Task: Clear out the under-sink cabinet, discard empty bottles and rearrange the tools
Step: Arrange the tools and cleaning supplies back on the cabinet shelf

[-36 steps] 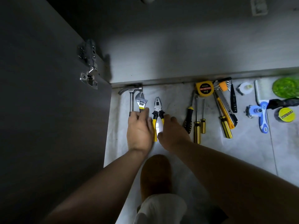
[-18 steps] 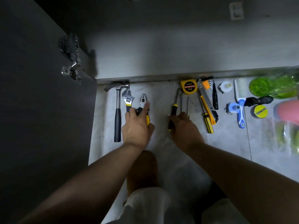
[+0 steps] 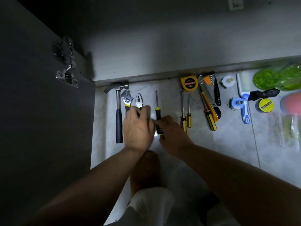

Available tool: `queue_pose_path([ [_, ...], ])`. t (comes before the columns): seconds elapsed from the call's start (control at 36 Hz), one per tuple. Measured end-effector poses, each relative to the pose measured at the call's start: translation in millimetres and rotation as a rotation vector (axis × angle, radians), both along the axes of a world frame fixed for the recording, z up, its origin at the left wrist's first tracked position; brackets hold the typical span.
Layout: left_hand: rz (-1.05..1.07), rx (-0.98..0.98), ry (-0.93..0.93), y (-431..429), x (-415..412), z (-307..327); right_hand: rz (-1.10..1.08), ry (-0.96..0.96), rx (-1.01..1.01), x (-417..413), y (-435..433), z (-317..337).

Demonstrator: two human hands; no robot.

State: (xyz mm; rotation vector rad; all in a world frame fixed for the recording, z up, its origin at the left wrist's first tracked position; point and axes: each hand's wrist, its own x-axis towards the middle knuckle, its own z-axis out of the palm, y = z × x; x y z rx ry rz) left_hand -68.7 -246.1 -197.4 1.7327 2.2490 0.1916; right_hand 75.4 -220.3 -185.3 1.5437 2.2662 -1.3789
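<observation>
Everything is seen from a single head-worn camera, aimed steeply down from close above at the tiled floor (image 3: 228, 152). The cabinet door (image 3: 40, 128) is taken in at the left, the row of tools (image 3: 183, 101) at the far side.

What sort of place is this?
Likely a tiled floor in front of an open cabinet at home: the cabinet door with its hinge stands open on the left, and a hammer, wrench and tape measure lie in a row.
</observation>
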Motion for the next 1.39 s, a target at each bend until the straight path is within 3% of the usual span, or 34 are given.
queue_pose_path([
  [0.08, -0.113, 0.009, -0.086, -1, 5, 0, -0.046, 0.048, 0.034, 9, 2, 8],
  [0.22, -0.209, -0.082, -0.176, 0, 18, -1, -0.242, -0.214, 0.227, 39, 5, 9],
  [0.42, -0.145, -0.204, -0.251, 11, 31, 0, -0.242, -0.436, 0.045, 49, 2, 0],
  [0.56, -0.101, -0.233, -0.249, 13, 31, -2, -0.306, -0.424, 0.029, 32, 1, -5],
  [1.03, -0.063, -0.135, -0.173, -7, 21, 4, -0.216, -0.292, -0.071, 0, 17, -2],
  [1.22, -0.079, -0.018, -0.04, 1, 30, 6, -0.283, -0.24, 0.192, 42, 17, 5],
  [1.39, -0.222, -0.034, -0.151, 16, 55, 6, -0.469, -0.43, 0.263, 96, 29, 9],
])
